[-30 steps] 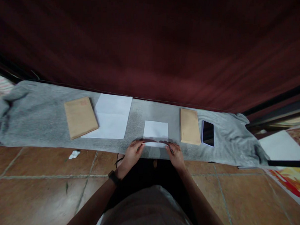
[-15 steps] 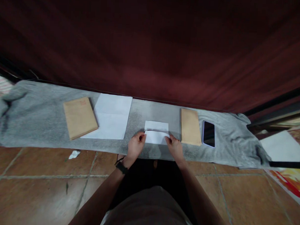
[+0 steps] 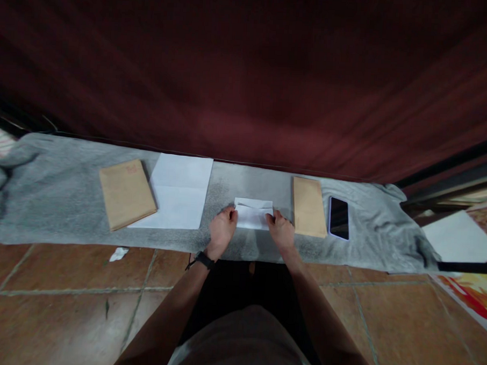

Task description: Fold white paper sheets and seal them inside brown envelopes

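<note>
Your left hand (image 3: 223, 225) is pinching the left edge of the white paper (image 3: 252, 219), thumb on top, fingers curled in at the side. Your right hand (image 3: 280, 230) has the opposite edge in a matching pinch. So the paper sits between your two hands, over the grey cloth (image 3: 248, 250), long side running hand to hand. Looks: plain white, no marks I can make out, small wide rectangle, doubled over. The near layer is folded away from you and stops short of the far edge, so a strip of the back layer shows beyond your fingertips. The flap's edge is slightly bowed, with a thin dark shadow under it, so it isn't pressed flat there. Can't tell how many layers are in the fold. Left of your left hand: a larger white sheet (image 3: 182, 193) with a crease across it, then a brown packet (image 3: 127, 193) overlapping its left side, faint reddish print near the top. Just right of your right hand: a narrower brown packet (image 3: 309, 207), then a dark-screened phone (image 3: 339, 218) with a pale purple rim. Black watch (image 3: 204, 260) on your left wrist.
</note>
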Tool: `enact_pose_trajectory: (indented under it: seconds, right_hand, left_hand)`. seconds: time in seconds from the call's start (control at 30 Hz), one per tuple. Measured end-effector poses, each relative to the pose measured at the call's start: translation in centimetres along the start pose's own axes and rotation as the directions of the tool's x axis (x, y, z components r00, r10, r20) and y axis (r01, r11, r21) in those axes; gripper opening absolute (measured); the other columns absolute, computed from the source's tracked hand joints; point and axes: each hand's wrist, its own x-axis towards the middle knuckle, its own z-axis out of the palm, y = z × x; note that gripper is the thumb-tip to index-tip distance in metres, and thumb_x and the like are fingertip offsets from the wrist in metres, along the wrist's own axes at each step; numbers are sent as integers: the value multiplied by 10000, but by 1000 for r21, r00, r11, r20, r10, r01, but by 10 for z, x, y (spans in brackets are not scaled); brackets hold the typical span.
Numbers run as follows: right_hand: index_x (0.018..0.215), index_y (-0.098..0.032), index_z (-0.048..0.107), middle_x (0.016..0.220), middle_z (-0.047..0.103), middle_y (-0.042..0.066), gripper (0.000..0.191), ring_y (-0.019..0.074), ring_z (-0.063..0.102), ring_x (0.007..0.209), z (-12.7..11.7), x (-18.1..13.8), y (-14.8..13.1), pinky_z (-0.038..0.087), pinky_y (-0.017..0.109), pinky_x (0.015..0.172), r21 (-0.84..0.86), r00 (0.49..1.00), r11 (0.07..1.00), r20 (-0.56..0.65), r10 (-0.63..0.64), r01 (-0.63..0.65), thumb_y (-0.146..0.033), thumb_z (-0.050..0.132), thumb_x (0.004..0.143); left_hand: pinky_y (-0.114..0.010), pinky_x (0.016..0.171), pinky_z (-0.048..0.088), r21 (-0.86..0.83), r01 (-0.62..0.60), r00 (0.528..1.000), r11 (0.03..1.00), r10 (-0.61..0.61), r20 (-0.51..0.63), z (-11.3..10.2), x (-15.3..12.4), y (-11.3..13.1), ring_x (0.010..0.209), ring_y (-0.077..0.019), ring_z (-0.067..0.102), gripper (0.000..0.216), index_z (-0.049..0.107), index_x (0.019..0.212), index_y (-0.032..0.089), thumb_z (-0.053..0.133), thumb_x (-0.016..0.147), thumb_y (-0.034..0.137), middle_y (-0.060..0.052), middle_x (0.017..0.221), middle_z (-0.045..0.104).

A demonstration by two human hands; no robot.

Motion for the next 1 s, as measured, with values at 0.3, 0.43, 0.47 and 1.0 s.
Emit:
enact_pose_trajectory:
  seconds: [0.3, 0.43, 0.47, 1.0]
  right_hand:
    - [1199, -153, 583, 911, 763, 148, 421, 258, 755, 869, -4, 15, -11, 533, 325, 768, -54, 998, 997, -34, 53, -54, -507, 422, 1036]
    - [1266, -138, 552, 907, 763, 148, 448, 277, 752, 851, 0, 20, -12, 529, 337, 742, -61, 996, 996, -69, 54, -58, -497, 409, 1039]
    - [1272, -131, 547, 897, 762, 147, 452, 279, 750, 839, 1, 21, -11, 526, 340, 735, -57, 996, 997, -75, 55, -59, -492, 408, 1039]
    - [1525, -162, 405, 1590, 400, 121, 502, 261, 353, 1465, 36, -33, -20, 291, 465, 1185, 37, 818, 840, -254, -516, 541, -331, 391, 1052]
  left_hand:
    - [-332, 788, 504, 123, 39, 998, 992, -44, 33, -5, 16, 15, 933, -267, 728, 345, 683, 1195, 238, 422, 1007, 365, -116, 1032, 767]
    - [-334, 804, 507, 149, 52, 998, 987, -58, 37, -5, 21, 19, 938, -259, 730, 366, 657, 1245, 234, 407, 1014, 368, -123, 1010, 767]
    - [-333, 806, 507, 157, 52, 998, 986, -58, 36, -4, 21, 19, 936, -257, 730, 369, 654, 1249, 231, 404, 1016, 371, -126, 1002, 767]
    - [-324, 748, 525, 280, -74, 997, 957, 67, 33, 0, 17, 19, 868, -253, 750, 396, 592, 1285, 189, 312, 1052, 344, -135, 944, 767]
